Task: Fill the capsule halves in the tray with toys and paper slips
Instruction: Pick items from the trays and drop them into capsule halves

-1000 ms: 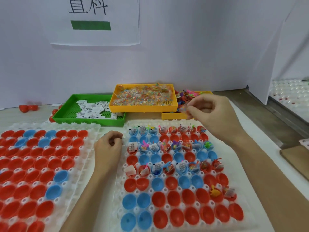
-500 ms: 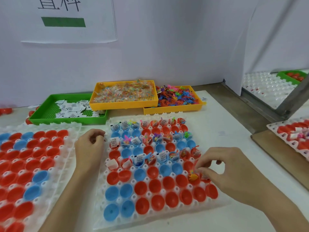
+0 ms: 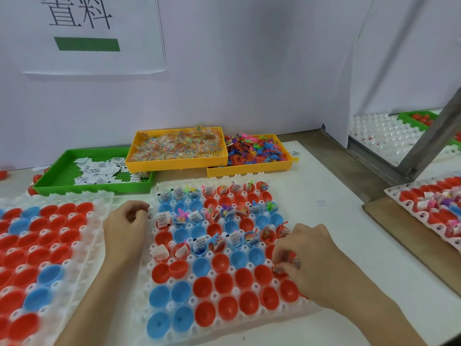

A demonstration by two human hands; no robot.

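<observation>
the right hand (image 3: 315, 258) has slid a little further down the tray (image 3: 174, 308), fingers pinching a small toy (image 3: 277, 269) at a red cup under them. the left hand (image 3: 124, 226) rests curled beside the tray's left edge; whether it holds anything i cannot tell.

- One head-worn view looks forward and down across the worktop (image 3: 324, 196), close above the capsule tray (image 3: 224, 318).
- Beyond the tray it faces a white wall; wide-angle edges seem slightly blurred.
</observation>
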